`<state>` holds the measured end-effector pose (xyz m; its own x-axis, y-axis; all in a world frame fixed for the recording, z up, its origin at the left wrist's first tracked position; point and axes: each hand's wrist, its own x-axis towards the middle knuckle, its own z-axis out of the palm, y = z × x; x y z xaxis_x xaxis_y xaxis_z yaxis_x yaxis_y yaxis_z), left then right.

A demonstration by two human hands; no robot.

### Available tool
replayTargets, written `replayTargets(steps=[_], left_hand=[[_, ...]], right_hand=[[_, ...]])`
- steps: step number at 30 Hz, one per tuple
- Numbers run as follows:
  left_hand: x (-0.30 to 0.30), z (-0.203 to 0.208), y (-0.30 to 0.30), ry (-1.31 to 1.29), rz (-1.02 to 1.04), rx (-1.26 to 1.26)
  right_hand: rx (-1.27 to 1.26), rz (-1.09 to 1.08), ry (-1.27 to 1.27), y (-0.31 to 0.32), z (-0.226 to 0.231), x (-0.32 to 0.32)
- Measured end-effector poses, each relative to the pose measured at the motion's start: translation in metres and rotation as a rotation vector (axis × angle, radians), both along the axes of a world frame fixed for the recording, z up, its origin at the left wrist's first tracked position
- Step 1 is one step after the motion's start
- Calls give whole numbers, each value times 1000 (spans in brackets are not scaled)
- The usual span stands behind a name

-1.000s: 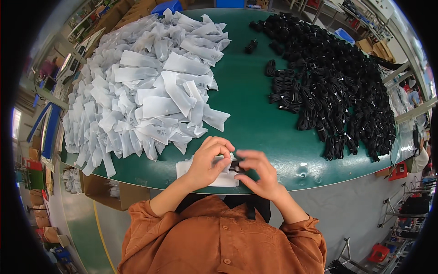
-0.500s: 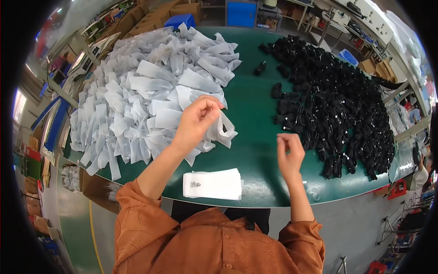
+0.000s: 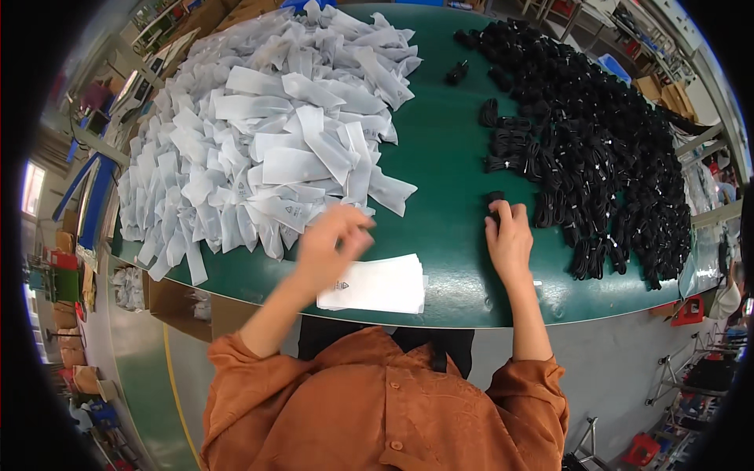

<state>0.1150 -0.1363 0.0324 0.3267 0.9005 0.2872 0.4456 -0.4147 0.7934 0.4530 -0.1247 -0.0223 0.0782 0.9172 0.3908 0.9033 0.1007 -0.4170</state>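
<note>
My left hand (image 3: 334,243) hovers over the left end of a stack of flat white bags (image 3: 385,284) near the table's front edge. Its fingers are loosely curled and apart, with nothing seen in them. To the right, my right hand (image 3: 512,239) has its fingertips closed on a bundled black cable (image 3: 496,196), mostly hidden at the fingertips. Beyond that hand lies a large heap of bundled black cables (image 3: 581,157). A tall pile of filled, whitish translucent bags (image 3: 259,149) spreads over the table's left half.
The green table (image 3: 440,173) shows bare between the two piles. A lone black cable bundle (image 3: 456,73) lies toward the far side. Below the table's left edge stands an open cardboard box (image 3: 177,310). A metal frame (image 3: 703,145) rises at the right.
The left hand has let go of a white bag, now on the pile, and drawn back toward the stack. The right hand has reached forward to a cable bundle. The view has shifted.
</note>
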Motion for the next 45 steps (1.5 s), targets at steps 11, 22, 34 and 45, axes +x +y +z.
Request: replayTargets(steps=[11,22,34,45], left_hand=[[60,-53,-63,111,-138,107],[55,-44,-58,-125,-152,-248],[54,-19,-42,-78,-259,41],[50,-25,-37,-80,-210,-123]], right_hand=[[30,253,333,-102,11,-58],[-7,481,310,-120,13,-62],[-182,413,834,-123,11,-71],[172,810,257,-106,26,-57]])
